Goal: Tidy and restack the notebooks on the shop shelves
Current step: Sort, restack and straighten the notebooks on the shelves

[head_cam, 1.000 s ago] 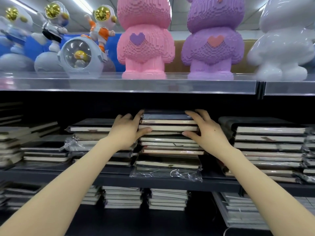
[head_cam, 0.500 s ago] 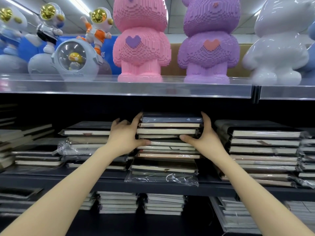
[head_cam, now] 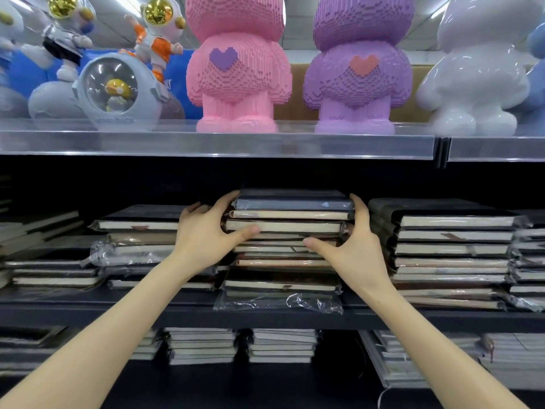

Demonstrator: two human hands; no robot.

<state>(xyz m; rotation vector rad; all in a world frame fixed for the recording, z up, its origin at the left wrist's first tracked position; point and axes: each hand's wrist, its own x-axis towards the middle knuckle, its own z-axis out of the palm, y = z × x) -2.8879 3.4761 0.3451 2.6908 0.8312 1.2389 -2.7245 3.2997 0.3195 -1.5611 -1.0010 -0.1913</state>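
A middle stack of dark-covered notebooks [head_cam: 287, 228] stands on the dark middle shelf [head_cam: 265, 318], some in clear plastic wrap. My left hand [head_cam: 206, 236] grips the stack's left side, fingers behind its top books and thumb across the page edges. My right hand [head_cam: 351, 249] grips the right side, fingers up along the edge and thumb on the front. A lower notebook stack [head_cam: 138, 246] sits to the left and a taller stack [head_cam: 451, 252] to the right.
A clear-fronted upper shelf [head_cam: 218, 146] just above carries a pink block bear [head_cam: 236, 66], a purple block bear [head_cam: 356, 66], a white figure [head_cam: 477, 72] and astronaut toys [head_cam: 124, 81]. More notebook stacks [head_cam: 241, 345] fill the shelf below.
My right hand slid from the top front of the stack round to its right side. My left hand stayed on the left side. The upper notebooks now sit more squarely.
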